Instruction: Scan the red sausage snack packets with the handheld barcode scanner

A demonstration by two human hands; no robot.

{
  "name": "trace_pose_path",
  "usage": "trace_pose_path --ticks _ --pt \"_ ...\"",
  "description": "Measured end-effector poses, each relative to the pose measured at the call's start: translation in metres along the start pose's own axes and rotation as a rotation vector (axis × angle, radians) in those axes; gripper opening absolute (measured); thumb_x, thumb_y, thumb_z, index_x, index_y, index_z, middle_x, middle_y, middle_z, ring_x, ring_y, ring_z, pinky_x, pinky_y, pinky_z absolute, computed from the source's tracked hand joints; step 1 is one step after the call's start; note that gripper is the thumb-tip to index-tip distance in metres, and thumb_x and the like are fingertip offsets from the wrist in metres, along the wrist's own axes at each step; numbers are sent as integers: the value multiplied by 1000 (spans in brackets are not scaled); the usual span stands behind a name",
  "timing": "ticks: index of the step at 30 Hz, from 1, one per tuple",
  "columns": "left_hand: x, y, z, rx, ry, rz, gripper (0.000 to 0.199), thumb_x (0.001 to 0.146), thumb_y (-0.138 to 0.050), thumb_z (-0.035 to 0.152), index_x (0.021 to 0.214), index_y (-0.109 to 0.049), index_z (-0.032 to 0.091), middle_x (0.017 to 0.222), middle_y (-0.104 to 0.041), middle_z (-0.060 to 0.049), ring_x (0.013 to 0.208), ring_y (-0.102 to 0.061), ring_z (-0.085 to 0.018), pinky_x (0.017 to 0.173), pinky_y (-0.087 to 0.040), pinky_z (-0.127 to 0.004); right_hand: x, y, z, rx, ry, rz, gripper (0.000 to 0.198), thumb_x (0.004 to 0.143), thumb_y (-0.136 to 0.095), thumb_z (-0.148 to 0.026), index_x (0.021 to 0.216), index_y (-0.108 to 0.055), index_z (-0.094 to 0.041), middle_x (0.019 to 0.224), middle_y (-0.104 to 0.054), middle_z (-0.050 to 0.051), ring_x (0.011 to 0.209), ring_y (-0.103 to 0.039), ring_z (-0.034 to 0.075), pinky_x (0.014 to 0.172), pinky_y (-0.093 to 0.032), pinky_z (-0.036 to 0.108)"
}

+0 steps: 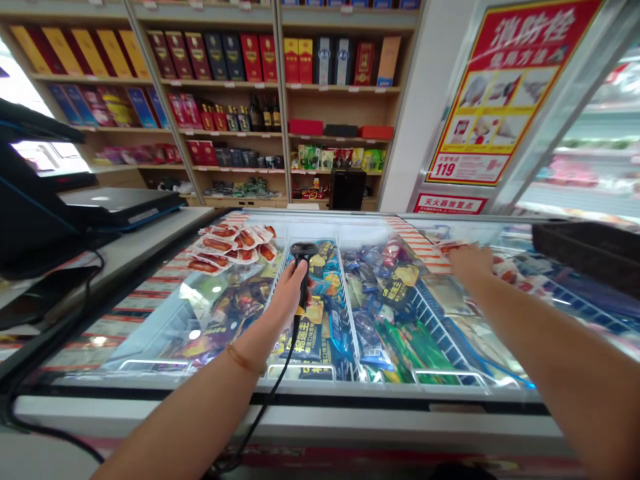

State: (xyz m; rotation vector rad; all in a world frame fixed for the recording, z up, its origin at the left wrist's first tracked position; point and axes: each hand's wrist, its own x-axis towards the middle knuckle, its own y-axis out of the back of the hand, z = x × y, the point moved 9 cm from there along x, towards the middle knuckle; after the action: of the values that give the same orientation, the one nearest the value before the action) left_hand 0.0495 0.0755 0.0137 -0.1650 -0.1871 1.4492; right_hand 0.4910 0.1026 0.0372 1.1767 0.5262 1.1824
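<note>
In the head view, my left hand (291, 285) is wrapped round the handle of a black barcode scanner (304, 257), whose cord hangs down toward the counter front. The scanner is above the glass top of a chest freezer (345, 417). Several packs of sausages (233, 247) lie in a pile on the glass, left of the scanner. My right hand (470, 261) reaches out to the right side, its fingers closed at a sausage pack (449, 247); motion blurs the fingertips. More sausage packs (507, 272) lie beside this hand.
Under the glass are wire baskets (350, 320) of frozen packets. A dark tray (590, 250) sits at the right. On the left counter stand a scale (125, 203) and a dark screen unit (35, 193). Shelves of boxes (215, 57) line the back wall.
</note>
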Motion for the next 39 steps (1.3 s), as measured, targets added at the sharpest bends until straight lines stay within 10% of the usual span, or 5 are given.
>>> trace_pose_path --ticks 9,20,25,32,39 --pt "2 -3 5 66 -34 -39 41 79 -58 60 85 -44 22 62 -54 6 35 -47 -8 33 -36 -22 16 7 -27 27 151 99 21 88 -56 -18 97 -73 -13 111 -65 26 112 -54 32 88 -33 47" --pt "7 11 1 66 -17 7 43 76 -60 62 86 -46 22 61 -54 6 33 -47 -9 33 -37 -22 -68 115 -248 697 557 313 15 86 -56 -28 87 -70 -22 90 -71 7 89 -62 23 82 -39 34" --pt "6 14 5 56 -18 34 42 78 -59 61 82 -43 22 60 -54 6 33 -47 -8 33 -37 -21 -68 114 -220 940 371 504 35 90 -51 -42 110 -66 -17 102 -68 11 100 -59 25 89 -41 36" --pt "8 7 0 133 -14 -35 40 78 -59 59 82 -45 22 58 -54 6 33 -47 -9 32 -34 -21 -57 75 -233 829 507 154 45 82 -59 -54 112 -68 -22 118 -66 9 113 -56 29 96 -41 42" --pt "8 0 -8 175 -12 -145 45 75 -61 63 84 -45 22 60 -55 5 33 -47 -9 31 -35 -22 -49 78 -216 1103 370 229 34 86 -57 -35 114 -66 -20 113 -70 7 102 -64 24 90 -47 35"
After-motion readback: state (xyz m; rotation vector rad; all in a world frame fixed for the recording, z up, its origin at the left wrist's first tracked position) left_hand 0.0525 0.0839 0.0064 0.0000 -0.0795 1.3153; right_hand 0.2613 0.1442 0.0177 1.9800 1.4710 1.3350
